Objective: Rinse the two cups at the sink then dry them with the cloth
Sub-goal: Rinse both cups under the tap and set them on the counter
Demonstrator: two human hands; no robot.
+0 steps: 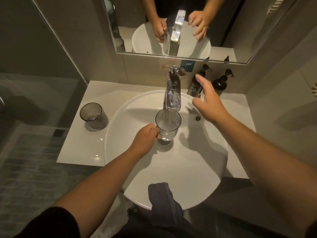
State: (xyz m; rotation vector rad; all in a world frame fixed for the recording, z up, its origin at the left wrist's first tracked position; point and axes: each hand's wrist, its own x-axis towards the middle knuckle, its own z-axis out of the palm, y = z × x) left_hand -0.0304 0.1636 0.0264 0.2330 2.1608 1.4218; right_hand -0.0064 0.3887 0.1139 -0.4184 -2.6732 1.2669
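My left hand (147,136) grips a clear ribbed cup (169,126) upright over the white sink basin (120,134). Water runs from the chrome tap (173,93) straight into that cup. My right hand (207,102) hovers open to the right of the tap, fingers spread, holding nothing. A second, smoky grey cup (93,115) stands upright on the counter left of the basin. A dark blue cloth (163,198) hangs over the basin's near rim.
Two dark pump bottles (197,83) (222,81) stand at the back right of the white counter (77,143). A mirror (145,23) hangs above the tap. The overflow hole (197,118) sits in the basin wall under my right hand.
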